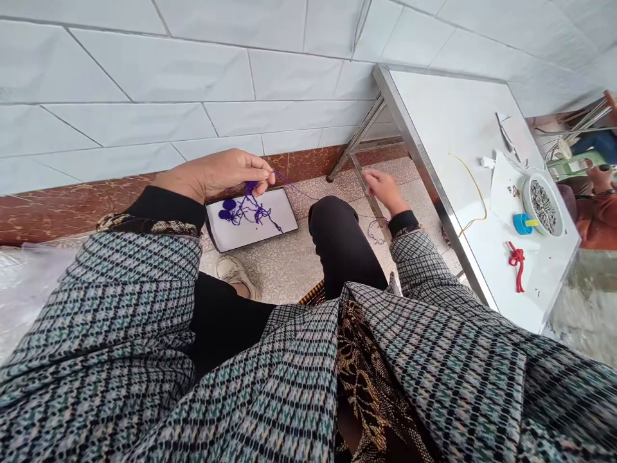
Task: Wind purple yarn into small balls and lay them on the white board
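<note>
While the purple yarn (248, 207) mostly sits as a loose tangle on a white tray (284, 222) down on the floor, one strand runs up out of it into the left hand (216, 173), whose fingertips are pinched together on a small purple clump right above the tray. From that pinch a thin thread (308, 191) stretches off to the right of the tray, across the bent black-trousered knee (340, 241), toward the right hand (383, 190). That hand is blurry, fingers loosely curled, and I honestly can't tell if it's gripping the thread or just next to it. A little loop of the same thread hangs just below its wrist.

Just below the tray there's a pale shoe (236, 273) on the speckled floor. Behind the tray is a reddish marble skirting under a white tiled wall. Well to the right of the tray stands a steel-edged white table (434, 122) with a yellow cord (475, 193), a red knotted cord (517, 260), a blue spool (522, 223) and a round bowl (542, 204) of small grey bits. Past the table's far edge, another person's hand (600, 175) and orange sleeve show.
</note>
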Demonstrator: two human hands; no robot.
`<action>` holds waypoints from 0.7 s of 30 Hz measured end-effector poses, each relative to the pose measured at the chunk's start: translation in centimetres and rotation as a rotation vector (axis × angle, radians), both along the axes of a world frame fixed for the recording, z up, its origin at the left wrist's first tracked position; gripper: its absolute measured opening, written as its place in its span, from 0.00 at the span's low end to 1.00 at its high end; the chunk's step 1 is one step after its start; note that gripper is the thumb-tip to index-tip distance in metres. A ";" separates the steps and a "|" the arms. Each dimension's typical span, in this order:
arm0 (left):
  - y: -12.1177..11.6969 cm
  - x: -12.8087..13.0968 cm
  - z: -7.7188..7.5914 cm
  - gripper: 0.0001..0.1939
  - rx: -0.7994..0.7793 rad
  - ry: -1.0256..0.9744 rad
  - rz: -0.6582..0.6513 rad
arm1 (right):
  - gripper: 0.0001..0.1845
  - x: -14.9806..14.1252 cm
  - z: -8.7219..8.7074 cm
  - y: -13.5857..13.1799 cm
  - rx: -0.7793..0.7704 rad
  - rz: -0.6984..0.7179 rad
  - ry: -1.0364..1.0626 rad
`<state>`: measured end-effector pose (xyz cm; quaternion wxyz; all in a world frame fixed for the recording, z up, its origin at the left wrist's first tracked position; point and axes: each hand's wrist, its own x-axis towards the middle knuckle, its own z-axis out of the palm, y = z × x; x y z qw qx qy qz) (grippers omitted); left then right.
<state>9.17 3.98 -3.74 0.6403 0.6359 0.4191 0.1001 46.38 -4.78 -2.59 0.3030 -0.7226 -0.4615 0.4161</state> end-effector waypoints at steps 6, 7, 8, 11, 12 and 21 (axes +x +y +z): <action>0.4 1.9 -1.7 0.19 0.020 -0.186 0.036 | 0.11 -9.1 -0.4 6.1 -0.046 0.679 0.277; 0.6 1.9 -2.2 0.21 0.020 -0.212 0.034 | 0.14 -9.5 -0.2 6.5 -0.053 0.728 0.293; 0.7 1.8 -2.7 0.23 0.015 -0.231 0.020 | 0.17 -9.3 0.1 6.7 -0.035 0.728 0.309; 1.2 1.1 -4.3 0.32 -0.006 -0.217 -0.083 | 0.25 -6.9 1.7 6.1 0.067 0.551 0.376; 1.4 0.9 -4.8 0.35 -0.013 -0.186 -0.146 | 0.27 -5.8 2.3 5.7 0.087 0.482 0.397; 1.6 -0.5 -6.9 0.30 0.038 0.105 -0.168 | 0.28 -1.8 3.9 4.0 0.119 0.088 0.452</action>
